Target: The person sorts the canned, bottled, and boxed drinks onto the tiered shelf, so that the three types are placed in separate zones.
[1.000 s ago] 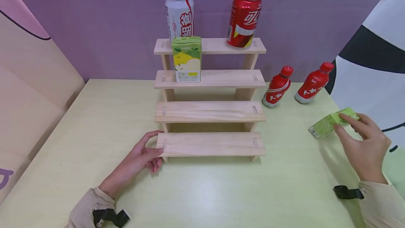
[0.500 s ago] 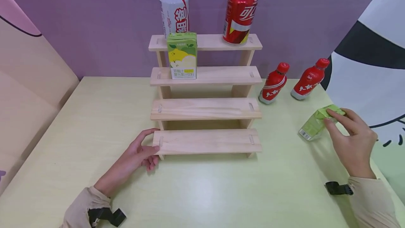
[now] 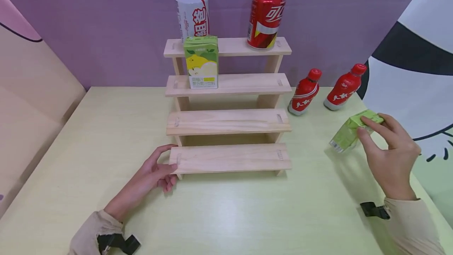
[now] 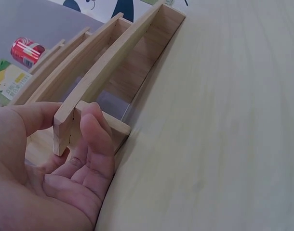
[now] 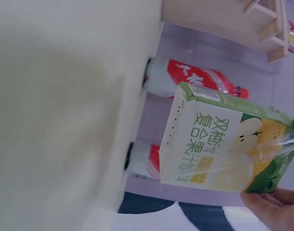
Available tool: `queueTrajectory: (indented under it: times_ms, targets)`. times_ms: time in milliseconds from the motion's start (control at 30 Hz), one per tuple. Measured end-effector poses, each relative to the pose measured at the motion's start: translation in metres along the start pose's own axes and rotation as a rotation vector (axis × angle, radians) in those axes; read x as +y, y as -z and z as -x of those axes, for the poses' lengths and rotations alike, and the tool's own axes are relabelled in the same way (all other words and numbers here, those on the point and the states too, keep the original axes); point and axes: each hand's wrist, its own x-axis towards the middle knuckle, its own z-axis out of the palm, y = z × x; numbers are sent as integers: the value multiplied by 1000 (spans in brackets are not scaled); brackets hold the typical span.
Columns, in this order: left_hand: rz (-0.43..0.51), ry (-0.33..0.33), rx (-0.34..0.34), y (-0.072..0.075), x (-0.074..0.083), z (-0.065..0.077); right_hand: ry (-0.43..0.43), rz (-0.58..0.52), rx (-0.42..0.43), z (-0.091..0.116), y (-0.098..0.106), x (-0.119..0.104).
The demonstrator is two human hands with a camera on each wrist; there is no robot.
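Observation:
My left hand (image 3: 150, 174) grips the left end of the lowest shelf of a stepped wooden display rack (image 3: 230, 159); in the left wrist view the thumb and fingers close round the shelf's end (image 4: 63, 126). On the right, my right hand (image 3: 394, 154) pinches a green juice carton (image 3: 345, 133) near its top. That carton is tilted, its base pointing left and down, over the table. The right wrist view shows its printed front (image 5: 219, 147) and the base held off the tabletop. A matching juice carton (image 3: 201, 64) stands upright at the left of the second shelf from the top.
On the top shelf stand a white can (image 3: 192, 13), partly hidden by the upright carton, and a red cola can (image 3: 266, 17). Two small red bottles (image 3: 304, 93) (image 3: 345, 87) stand right of the rack. A purple wall (image 3: 134, 30) closes off the back.
My right hand has moved left with the juice carton, which now sits slightly higher over the table. The left hand keeps its grip on the rack. The head view has shifted a little.

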Motion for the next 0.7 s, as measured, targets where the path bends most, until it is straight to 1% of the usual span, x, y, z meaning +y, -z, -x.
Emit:
queueTrajectory:
  times_ms: [167,333,400,500,600,700]
  targets:
    - [-4,7,0,1,1,0,28,27,26,-5,0,5]
    - [4,18,15,0,0,0,75,16,-19,-11,-1,-3]
    - [4,17,15,0,0,0,98,17,-45,-13,-1,-8]
    - [1,15,15,1,0,0,104,27,-55,-17,-2,-20]
    - [-3,19,14,0,0,0,114,29,-45,-21,-3,-40]
    - [-2,25,16,0,1,0,127,10,-27,-25,-4,-52]
